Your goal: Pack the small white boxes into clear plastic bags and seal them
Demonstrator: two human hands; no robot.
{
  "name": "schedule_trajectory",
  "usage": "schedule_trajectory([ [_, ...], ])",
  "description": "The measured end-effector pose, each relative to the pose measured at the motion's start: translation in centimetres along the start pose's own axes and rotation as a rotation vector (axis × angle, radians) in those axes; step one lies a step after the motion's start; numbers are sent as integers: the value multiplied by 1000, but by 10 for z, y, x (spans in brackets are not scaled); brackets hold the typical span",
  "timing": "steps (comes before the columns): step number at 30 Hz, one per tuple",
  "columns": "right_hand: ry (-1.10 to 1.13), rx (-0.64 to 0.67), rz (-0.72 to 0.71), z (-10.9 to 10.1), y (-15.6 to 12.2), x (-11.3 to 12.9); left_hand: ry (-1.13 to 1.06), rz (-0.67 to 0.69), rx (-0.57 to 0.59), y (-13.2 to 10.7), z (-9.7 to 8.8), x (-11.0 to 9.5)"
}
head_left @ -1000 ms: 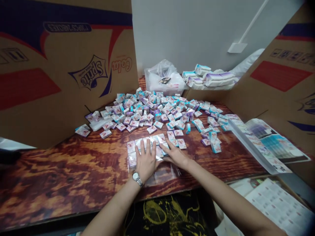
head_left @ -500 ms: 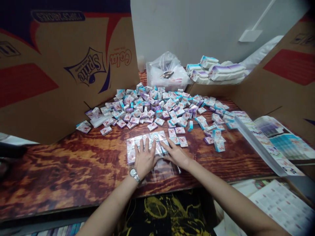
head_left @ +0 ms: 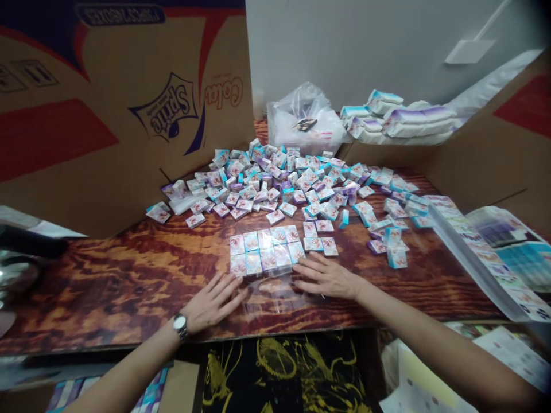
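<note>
A block of small printed boxes [head_left: 267, 252], set in two rows, lies flat on the wooden table [head_left: 129, 292]. Clear plastic film [head_left: 275, 295] spreads over the table at the block's near side. My left hand [head_left: 215, 301], a watch on its wrist, is flat with fingers stretched at the block's near left corner. On the other side my right hand [head_left: 325, 276] lies with fingers extended at the near right corner, over the film's edge. Neither hand grips anything. Several loose boxes [head_left: 321, 236] sit just right of the block.
A wide heap of small boxes [head_left: 275, 178] covers the table's back. Large cartons stand left [head_left: 107, 143] and right [head_left: 486, 149]. Behind the heap are a clear plastic bag [head_left: 305, 123] and soft white packs [head_left: 413, 123]. Printed sheets [head_left: 486, 258] lie at the right edge.
My hands have moved apart off the top of the block, the left one outward to the left and nearer, the right one to its right side. The camera view has shifted slightly.
</note>
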State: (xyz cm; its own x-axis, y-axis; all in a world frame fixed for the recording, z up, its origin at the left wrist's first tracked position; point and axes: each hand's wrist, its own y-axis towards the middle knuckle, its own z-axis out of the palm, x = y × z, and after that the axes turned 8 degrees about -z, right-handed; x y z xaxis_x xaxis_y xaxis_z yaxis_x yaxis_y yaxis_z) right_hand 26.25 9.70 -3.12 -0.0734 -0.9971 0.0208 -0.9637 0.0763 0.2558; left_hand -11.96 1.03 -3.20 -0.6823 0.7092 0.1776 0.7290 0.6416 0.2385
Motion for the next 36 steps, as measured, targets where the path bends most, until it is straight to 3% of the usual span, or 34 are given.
schedule_trajectory([
  [4,29,-41,-23,6,7,-1,-137,49,-67,12,8,-2],
  [10,77,-174,149,14,-3,-2,-448,-340,23,10,12,0],
  [15,152,-207,247,20,-5,-4,-493,-436,87,8,8,4],
  [19,120,-334,274,24,-2,-4,-558,-427,94,9,5,8],
  [23,137,-402,361,22,3,-2,-513,-206,-56,12,1,15],
  [26,194,-394,470,14,10,-1,-517,-119,-75,17,-4,18],
  [28,233,-381,538,6,16,0,-562,-182,-54,21,-8,17],
  [33,335,-358,725,-7,31,-4,-836,-603,8,35,-15,14],
  [36,393,-347,822,-11,40,-8,-854,-733,46,42,-19,16],
])
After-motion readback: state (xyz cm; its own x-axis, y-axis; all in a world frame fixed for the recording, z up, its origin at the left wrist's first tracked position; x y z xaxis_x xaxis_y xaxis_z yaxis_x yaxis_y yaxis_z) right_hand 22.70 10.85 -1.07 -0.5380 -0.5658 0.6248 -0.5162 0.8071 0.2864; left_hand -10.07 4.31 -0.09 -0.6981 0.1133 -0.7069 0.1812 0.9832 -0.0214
